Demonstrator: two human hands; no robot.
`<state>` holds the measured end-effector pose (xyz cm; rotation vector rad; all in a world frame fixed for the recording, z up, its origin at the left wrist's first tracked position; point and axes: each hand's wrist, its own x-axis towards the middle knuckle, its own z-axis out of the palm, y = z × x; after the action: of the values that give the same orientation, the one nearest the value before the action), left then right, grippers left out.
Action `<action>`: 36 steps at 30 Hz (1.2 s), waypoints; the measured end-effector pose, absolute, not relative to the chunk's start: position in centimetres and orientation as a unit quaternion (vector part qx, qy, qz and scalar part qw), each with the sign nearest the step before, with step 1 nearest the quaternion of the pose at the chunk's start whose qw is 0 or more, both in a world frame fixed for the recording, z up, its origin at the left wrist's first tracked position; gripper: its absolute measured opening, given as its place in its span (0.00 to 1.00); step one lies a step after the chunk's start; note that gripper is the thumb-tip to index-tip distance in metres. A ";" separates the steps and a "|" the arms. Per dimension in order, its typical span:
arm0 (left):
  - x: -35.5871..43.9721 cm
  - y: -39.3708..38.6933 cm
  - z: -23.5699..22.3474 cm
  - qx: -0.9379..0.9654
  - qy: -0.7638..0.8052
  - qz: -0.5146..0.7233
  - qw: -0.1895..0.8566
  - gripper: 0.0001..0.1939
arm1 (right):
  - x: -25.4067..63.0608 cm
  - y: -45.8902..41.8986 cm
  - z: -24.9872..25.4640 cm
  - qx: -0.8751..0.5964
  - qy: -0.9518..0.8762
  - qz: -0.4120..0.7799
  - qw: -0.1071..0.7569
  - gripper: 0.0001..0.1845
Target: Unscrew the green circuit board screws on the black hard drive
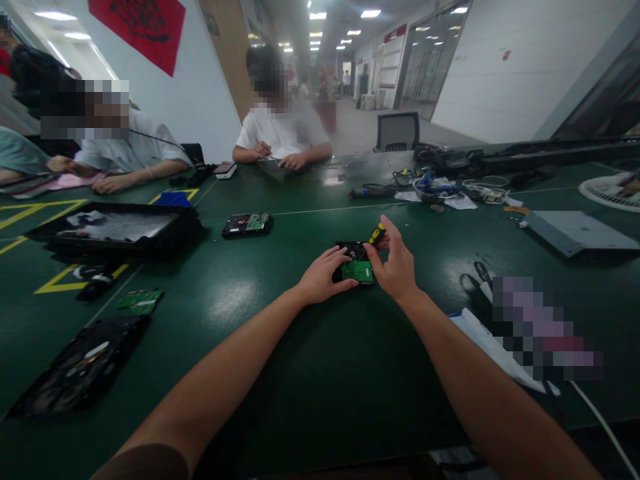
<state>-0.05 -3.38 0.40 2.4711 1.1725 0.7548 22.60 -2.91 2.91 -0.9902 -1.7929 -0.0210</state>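
Observation:
A hard drive with a green circuit board (359,271) facing up lies on the green table in front of me. My left hand (323,277) grips its left side, thumb along the near edge and fingers over the far part. In my right hand (399,265) is a screwdriver with a yellow and black handle (377,233), pinched between thumb and fingers. It leans over the drive's right side, handle up. Its tip is too small to make out against the dark part of the drive.
Another hard drive (247,225) lies farther off to the left. A black tray (120,227), a loose circuit board (140,302) and a black casing (83,363) are at left. Tangled cables (436,187) and a grey metal box (583,231) lie right. Two people sit opposite.

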 end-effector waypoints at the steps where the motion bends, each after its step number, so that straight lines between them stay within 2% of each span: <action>1: -0.1 -3.4 0.4 0.861 0.407 0.264 0.152 0.34 | 22.6 -2.9 2.9 -0.412 -0.748 -0.008 0.520 0.38; 36: 0.2 -3.3 0.4 0.857 0.417 0.267 0.141 0.35 | 22.6 -2.9 2.9 -0.415 -0.744 -0.010 0.523 0.36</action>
<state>0.15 -3.33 0.39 2.4757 1.2042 0.7721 22.63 -2.94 2.90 -0.9948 -1.7814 -0.0230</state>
